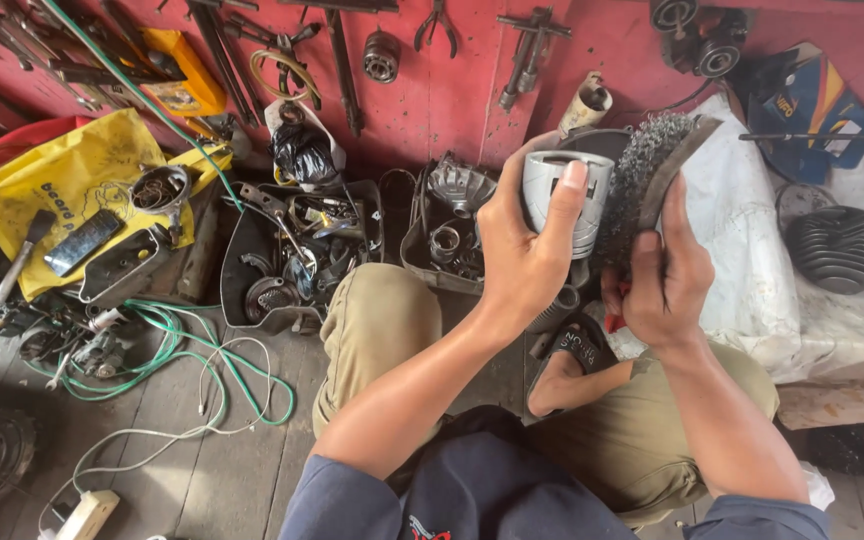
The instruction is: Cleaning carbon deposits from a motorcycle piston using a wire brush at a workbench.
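My left hand (524, 255) grips a grey metal piston (580, 190), open end toward me, thumb and fingers wrapped around its skirt. My right hand (664, 275) holds a wire brush (652, 165) with dark curly bristles, pressed against the right side of the piston. Both hands are raised above my knees, in khaki trousers, in the middle of the view. Part of the piston is hidden behind my left fingers.
Black trays of engine parts (297, 255) lie ahead on the wooden floor. A yellow bag (72, 180) sits left, with a green hose (167, 345) and white cable. Tools hang on the red wall (432, 80). A finned cylinder (845, 248) rests on white cloth at right.
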